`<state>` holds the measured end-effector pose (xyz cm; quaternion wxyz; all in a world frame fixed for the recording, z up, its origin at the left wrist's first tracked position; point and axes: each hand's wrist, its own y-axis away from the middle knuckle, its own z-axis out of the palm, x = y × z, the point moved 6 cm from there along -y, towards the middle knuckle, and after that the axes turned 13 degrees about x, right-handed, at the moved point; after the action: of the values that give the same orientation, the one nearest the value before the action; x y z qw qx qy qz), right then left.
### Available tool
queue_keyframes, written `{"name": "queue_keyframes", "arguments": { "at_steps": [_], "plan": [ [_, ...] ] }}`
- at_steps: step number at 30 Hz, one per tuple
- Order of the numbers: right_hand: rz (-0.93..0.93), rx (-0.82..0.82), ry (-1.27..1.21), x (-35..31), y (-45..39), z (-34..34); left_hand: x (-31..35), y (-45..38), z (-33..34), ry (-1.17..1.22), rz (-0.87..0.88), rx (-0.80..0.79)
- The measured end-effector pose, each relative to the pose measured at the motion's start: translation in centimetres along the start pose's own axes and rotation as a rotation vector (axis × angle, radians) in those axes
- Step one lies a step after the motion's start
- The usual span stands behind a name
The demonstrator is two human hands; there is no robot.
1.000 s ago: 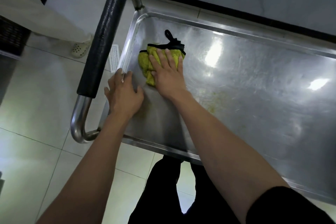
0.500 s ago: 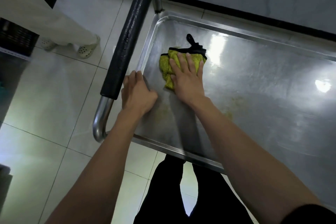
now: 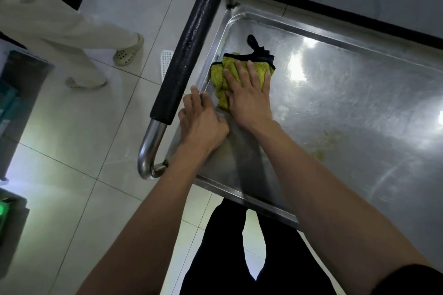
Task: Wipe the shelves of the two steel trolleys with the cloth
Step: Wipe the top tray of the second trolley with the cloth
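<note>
1. R hand point(image 3: 249, 98) lay flat on the yellow cloth point(image 3: 219, 76), fingers straight & slightly spread, pressing it onto the top shelf point(image 3: 359, 103) of the steel trolley point(image 3: 311, 36), in the far-left corner by the rim.
2. L hand point(image 3: 201, 122) rested on the shelf's left rim just beside the padded handle point(image 3: 189, 50), fingers together, gripping nothing that I could see; likely bracing the cart.
3. Key relation: cloth sat under & ahead of the R fingers; yellowish smears point(image 3: 321, 148) lay to the right, nearer the R arm, so the next stroke probably needs to go rightward.
4. Vs 0.5 s earlier: hands & cloth held the same places on the shelf; only the view shifted, showing more floor and a bystander's legs point(image 3: 79, 38).
</note>
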<state>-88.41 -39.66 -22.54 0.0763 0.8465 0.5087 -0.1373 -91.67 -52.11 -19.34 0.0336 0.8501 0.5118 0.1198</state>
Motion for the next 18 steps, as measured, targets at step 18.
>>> {"name": "queue_keyframes", "arguments": {
  "at_steps": [18],
  "plan": [
    [0.227,0.073,0.028,12.7,8.7,-3.6,9.7,2.4,1.6,-0.119,0.288,0.042]
  ]
}}
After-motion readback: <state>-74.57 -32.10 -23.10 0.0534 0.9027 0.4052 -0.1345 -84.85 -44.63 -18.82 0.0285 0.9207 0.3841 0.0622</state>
